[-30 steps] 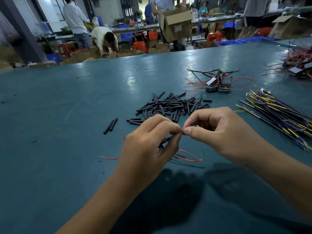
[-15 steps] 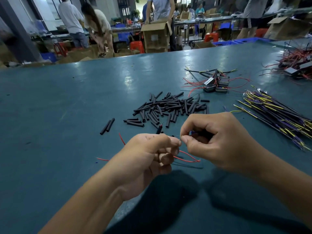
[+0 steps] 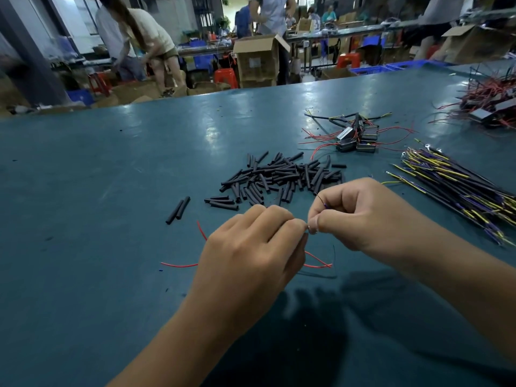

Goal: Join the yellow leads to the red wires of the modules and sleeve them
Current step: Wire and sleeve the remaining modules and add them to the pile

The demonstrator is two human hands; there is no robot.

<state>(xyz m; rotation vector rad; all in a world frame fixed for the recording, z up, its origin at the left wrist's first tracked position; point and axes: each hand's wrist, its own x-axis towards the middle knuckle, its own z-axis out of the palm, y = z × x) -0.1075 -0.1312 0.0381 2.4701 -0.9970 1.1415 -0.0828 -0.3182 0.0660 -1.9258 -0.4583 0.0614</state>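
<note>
We worked at the green table (image 3: 83,191), the heap of black sleeves (image 3: 279,177) just beyond our hands. Our left hand (image 3: 245,255) and right hand (image 3: 363,216) met fingertip to fingertip, each pinching a fine wire end, a red wire (image 3: 315,259) trailing beneath. The joint could slip apart if either pinch loosened.

On the table (image 3: 83,219) the sleeves (image 3: 279,177) lie in a heap just beyond the hands, with two sleeves (image 3: 178,210) apart to its left. The modules (image 3: 356,139) sit behind the heap to the right. The leads (image 3: 460,185) lie at the right, and more modules (image 3: 491,107) are in the far right corner.
</note>
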